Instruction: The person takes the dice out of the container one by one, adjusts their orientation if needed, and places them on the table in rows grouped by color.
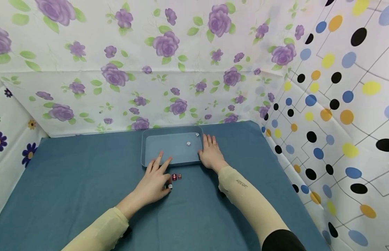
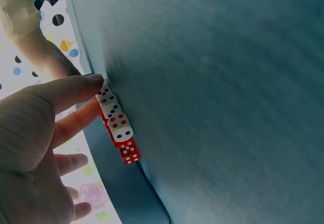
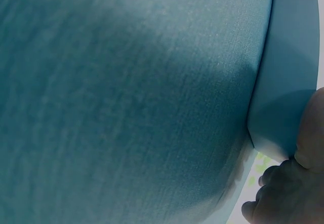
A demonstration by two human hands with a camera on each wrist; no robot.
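Note:
In the head view, my left hand [image 1: 151, 184] is at the near side of a blue-grey tray [image 1: 163, 144], its other fingers spread toward the rim. Its thumb and index finger pinch a white die [image 2: 105, 89] at the end of a short row of white dice [image 2: 121, 127], clearer in the left wrist view. Red dice [image 1: 177, 176] stand in a row just beyond, partly hidden by the white ones and my fingers. My right hand [image 1: 211, 155] rests against the tray's right side with straight fingers. Two white dice [image 1: 188, 143] lie inside the tray, toward its right.
A blue-green cloth [image 1: 87, 167] covers the table. Behind it hangs a purple-flowered sheet [image 1: 181, 69], with a dotted sheet [image 1: 338, 104] on the right and another flowered sheet [image 1: 12, 129] on the left.

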